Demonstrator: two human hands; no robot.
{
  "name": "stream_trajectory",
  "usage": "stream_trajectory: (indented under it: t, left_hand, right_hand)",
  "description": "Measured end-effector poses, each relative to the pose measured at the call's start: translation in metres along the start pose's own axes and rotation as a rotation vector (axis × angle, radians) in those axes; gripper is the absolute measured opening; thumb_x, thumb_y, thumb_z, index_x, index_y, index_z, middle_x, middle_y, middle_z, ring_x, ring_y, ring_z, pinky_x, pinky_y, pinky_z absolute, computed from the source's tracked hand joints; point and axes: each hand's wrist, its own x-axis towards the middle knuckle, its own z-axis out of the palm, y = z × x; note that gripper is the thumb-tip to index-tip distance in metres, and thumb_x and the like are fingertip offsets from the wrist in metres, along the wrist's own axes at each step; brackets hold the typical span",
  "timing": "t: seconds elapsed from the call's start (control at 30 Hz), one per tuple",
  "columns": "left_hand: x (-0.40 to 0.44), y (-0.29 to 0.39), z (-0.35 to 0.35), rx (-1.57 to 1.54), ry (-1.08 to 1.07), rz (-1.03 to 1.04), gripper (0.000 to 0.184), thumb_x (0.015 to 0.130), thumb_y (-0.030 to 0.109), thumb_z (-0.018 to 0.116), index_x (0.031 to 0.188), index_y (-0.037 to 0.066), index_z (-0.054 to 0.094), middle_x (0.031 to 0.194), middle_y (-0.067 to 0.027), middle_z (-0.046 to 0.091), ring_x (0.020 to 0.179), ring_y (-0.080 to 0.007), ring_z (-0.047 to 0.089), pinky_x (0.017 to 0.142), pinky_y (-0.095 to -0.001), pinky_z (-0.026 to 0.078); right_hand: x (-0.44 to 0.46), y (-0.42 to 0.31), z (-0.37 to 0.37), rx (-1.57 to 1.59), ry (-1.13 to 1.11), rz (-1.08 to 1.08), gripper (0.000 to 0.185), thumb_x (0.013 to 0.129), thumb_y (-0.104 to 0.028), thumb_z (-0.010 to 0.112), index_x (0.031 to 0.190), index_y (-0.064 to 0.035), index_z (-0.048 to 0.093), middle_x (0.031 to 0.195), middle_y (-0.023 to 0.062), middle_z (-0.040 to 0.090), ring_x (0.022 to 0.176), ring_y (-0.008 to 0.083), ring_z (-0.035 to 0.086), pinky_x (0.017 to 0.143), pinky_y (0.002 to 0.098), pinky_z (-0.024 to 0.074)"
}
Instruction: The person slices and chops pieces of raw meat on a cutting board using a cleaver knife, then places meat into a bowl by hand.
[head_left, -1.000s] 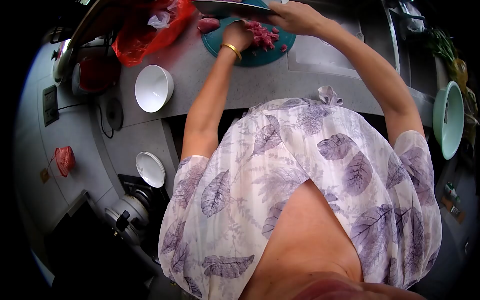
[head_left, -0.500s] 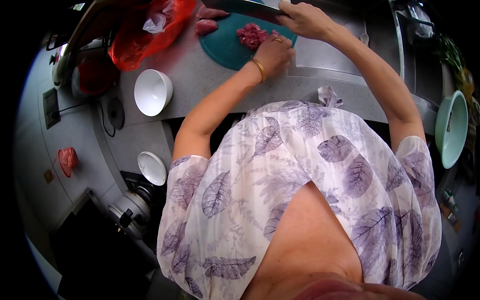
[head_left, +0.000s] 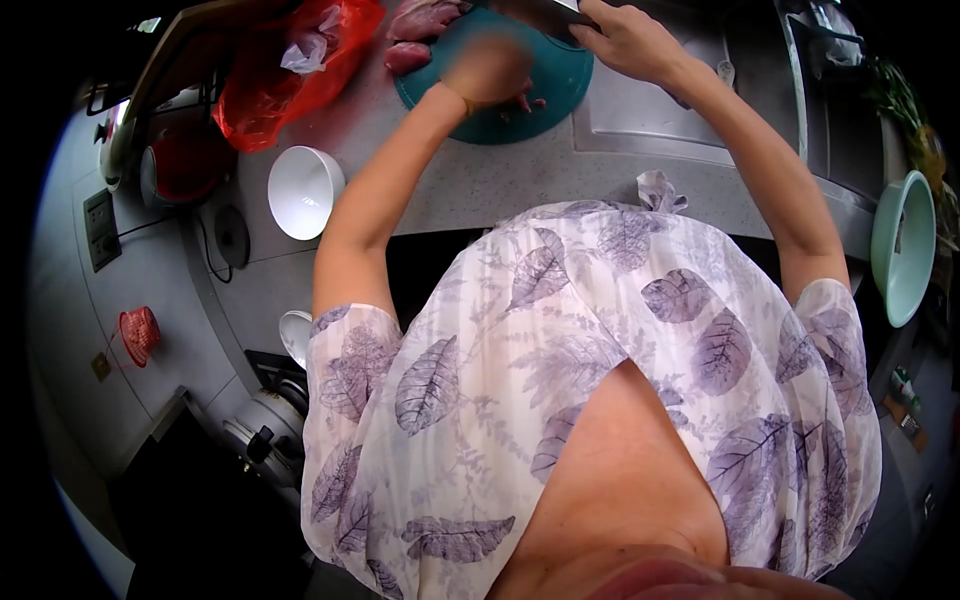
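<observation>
One knife [head_left: 548,12] in the right hand [head_left: 632,45], fingers curled round the handle; blade over the far side of the green board [head_left: 565,95], partly cut off at the top of the view. Left hand [head_left: 488,70] blurred, low over the board; can't tell how far the fingers are spread or if they grip anything.

Change: half a second ago the left hand was at the board's near right edge, beside a pile of cut meat. Now it's shifted left and the pile doesn't show; just meat scraps [head_left: 527,103] beside the hand. Pile probably under or past that hand, so this reads as moving cut meat, not slicing; can't confirm. Meat chunks [head_left: 408,58] at the board's left edge, near the red bag [head_left: 280,95]. White bowl [head_left: 305,193] on the counter [head_left: 450,190], near the left forearm.
</observation>
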Motion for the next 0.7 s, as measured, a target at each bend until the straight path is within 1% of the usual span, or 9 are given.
stream_trajectory:
  t: [0.03, 0.07, 0.17, 0.2, 0.33, 0.43, 0.57, 0.6, 0.7]
  left_hand:
    - [0.0, -0.002, -0.007, -0.046, 0.025, -0.027, 0.017, 0.073, 0.024, 0.062, 0.08, 0.009, 0.065, 0.093, -0.0114, 0.062, 0.088, -0.0274, 0.058, 0.077, -0.0373, 0.046]
    - [0.001, -0.002, -0.013, 0.068, -0.167, -0.13, 0.021, 0.077, 0.025, 0.062, 0.088, 0.009, 0.068, 0.099, -0.0129, 0.063, 0.089, -0.0289, 0.059, 0.08, -0.0364, 0.047]
    - [-0.015, -0.019, 0.003, -0.35, 0.08, -0.209, 0.022, 0.084, 0.021, 0.058, 0.097, 0.007, 0.067, 0.102, -0.0135, 0.064, 0.094, -0.0284, 0.06, 0.086, -0.0355, 0.046]
    - [-0.019, -0.02, 0.001, -0.47, 0.061, -0.238, 0.021, 0.088, 0.014, 0.053, 0.102, 0.005, 0.066, 0.104, -0.0133, 0.064, 0.097, -0.0248, 0.061, 0.089, -0.0326, 0.045]
    - [-0.038, -0.019, 0.0, -0.718, 0.263, -0.487, 0.02, 0.084, 0.01, 0.053, 0.098, 0.003, 0.067, 0.098, -0.0133, 0.067, 0.089, -0.0234, 0.064, 0.082, -0.0293, 0.048]
    - [-0.055, -0.016, -0.001, -0.622, 0.244, -0.613, 0.021, 0.082, 0.01, 0.056, 0.099, 0.003, 0.066, 0.093, -0.0129, 0.067, 0.085, -0.0233, 0.065, 0.079, -0.0289, 0.049]
    - [-0.069, 0.0, 0.013, -0.959, 0.25, -0.902, 0.02, 0.079, 0.009, 0.064, 0.098, 0.001, 0.067, 0.089, -0.0115, 0.068, 0.08, -0.0141, 0.063, 0.074, -0.0246, 0.049]
    - [-0.072, -0.001, 0.017, -0.894, 0.315, -0.81, 0.019, 0.081, 0.009, 0.065, 0.098, 0.002, 0.067, 0.089, -0.0068, 0.068, 0.079, -0.0094, 0.061, 0.069, -0.0224, 0.049]
    - [-0.076, -0.004, 0.02, -1.048, 0.355, -0.809, 0.019, 0.083, 0.007, 0.062, 0.1, 0.002, 0.067, 0.09, -0.0048, 0.067, 0.079, -0.0094, 0.061, 0.066, -0.0215, 0.05]
  right_hand:
    - [-0.002, 0.0, -0.001, 0.01, -0.009, -0.005, 0.024, 0.082, -0.027, 0.056, 0.085, -0.0032, 0.052, 0.068, 0.026, 0.059, 0.067, 0.0454, 0.058, 0.061, 0.0523, 0.046]
    - [-0.006, 0.001, -0.001, 0.021, -0.018, -0.01, 0.025, 0.082, -0.027, 0.056, 0.084, -0.003, 0.052, 0.068, 0.0259, 0.059, 0.067, 0.0456, 0.058, 0.061, 0.0526, 0.046]
    - [-0.014, 0.013, 0.009, 0.05, -0.088, -0.007, 0.02, 0.087, -0.024, 0.053, 0.088, -0.0042, 0.052, 0.07, 0.0213, 0.059, 0.063, 0.0381, 0.058, 0.057, 0.0445, 0.045]
    - [-0.017, 0.015, 0.013, 0.061, -0.12, -0.002, 0.017, 0.09, -0.022, 0.052, 0.09, -0.0048, 0.052, 0.071, 0.0191, 0.06, 0.061, 0.0342, 0.058, 0.056, 0.0403, 0.0445]
    - [-0.023, 0.016, 0.019, 0.105, -0.104, -0.071, 0.017, 0.09, -0.02, 0.052, 0.088, -0.0036, 0.053, 0.07, 0.0184, 0.059, 0.059, 0.0331, 0.057, 0.054, 0.0383, 0.0429]
    - [-0.028, 0.012, 0.019, 0.1, -0.139, -0.098, 0.017, 0.09, -0.02, 0.052, 0.088, -0.0034, 0.053, 0.069, 0.0179, 0.059, 0.058, 0.0329, 0.057, 0.054, 0.038, 0.0429]
    - [-0.038, 0.009, 0.015, -0.031, -0.159, -0.204, 0.015, 0.089, -0.019, 0.053, 0.089, -0.0047, 0.05, 0.065, 0.0157, 0.056, 0.056, 0.0312, 0.055, 0.052, 0.0378, 0.0416]
    - [-0.04, 0.006, 0.012, -0.063, -0.181, -0.209, 0.014, 0.089, -0.019, 0.054, 0.089, -0.0052, 0.05, 0.063, 0.0152, 0.055, 0.055, 0.031, 0.054, 0.052, 0.0379, 0.041]
    - [-0.044, 0.007, 0.004, -0.15, -0.206, -0.279, 0.015, 0.089, -0.021, 0.052, 0.088, -0.0072, 0.048, 0.062, 0.0155, 0.056, 0.057, 0.0328, 0.057, 0.051, 0.0415, 0.0423]
